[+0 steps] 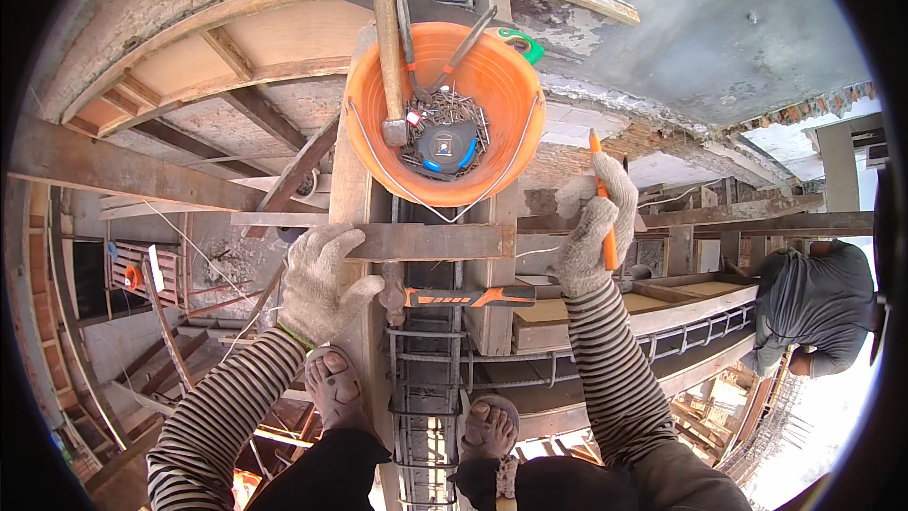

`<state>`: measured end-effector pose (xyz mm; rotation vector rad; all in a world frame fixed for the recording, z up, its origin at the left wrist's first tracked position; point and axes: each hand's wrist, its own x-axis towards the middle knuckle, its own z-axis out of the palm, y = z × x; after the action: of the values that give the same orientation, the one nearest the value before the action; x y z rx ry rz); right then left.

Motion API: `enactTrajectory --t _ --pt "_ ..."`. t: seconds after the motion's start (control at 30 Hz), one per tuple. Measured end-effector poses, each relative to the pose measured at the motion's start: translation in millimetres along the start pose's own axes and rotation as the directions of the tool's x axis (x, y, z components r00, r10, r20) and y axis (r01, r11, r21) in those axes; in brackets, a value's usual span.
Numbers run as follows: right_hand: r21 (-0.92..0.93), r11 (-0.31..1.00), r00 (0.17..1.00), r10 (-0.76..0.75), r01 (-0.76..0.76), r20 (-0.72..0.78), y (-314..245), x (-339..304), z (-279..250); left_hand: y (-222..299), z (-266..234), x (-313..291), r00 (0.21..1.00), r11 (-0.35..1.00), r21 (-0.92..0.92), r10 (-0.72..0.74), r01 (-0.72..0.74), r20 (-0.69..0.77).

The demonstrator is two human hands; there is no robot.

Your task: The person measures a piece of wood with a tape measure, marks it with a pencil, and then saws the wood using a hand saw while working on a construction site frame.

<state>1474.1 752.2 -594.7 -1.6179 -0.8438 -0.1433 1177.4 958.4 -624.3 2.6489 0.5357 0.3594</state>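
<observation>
1. My gloved left hand [320, 286] lies spread, fingers resting on the left end of a short wooden board [430, 241] laid across the beam formwork.
2. My gloved right hand [594, 227] is closed around an orange pencil [605, 213], just right of the board.
3. A hammer with an orange grip [454, 297] lies just below the board.
4. Above it sits an orange bucket [445, 99] holding nails, a tape measure and tools.
</observation>
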Motion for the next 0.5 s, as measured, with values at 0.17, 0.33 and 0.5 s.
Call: enactTrajectory --t 0.17,0.33,0.5 --pt "-0.222 0.946 0.908 -0.135 0.238 0.397 -8.2 75.4 57.8 27.5 -17.8 51.6 0.985 0.993 -0.082 -0.099 0.088 -0.143" --pt "-0.446 0.784 0.553 0.162 0.431 0.818 19.0 109.8 109.3 40.6 -5.6 74.7 0.967 0.97 -0.145 -0.215 0.195 -0.139" --pt "-0.601 0.636 0.331 0.503 0.484 0.799 28.1 99.6 150.9 34.1 12.3 57.7 0.938 0.909 -0.269 -0.343 0.318 -0.051"
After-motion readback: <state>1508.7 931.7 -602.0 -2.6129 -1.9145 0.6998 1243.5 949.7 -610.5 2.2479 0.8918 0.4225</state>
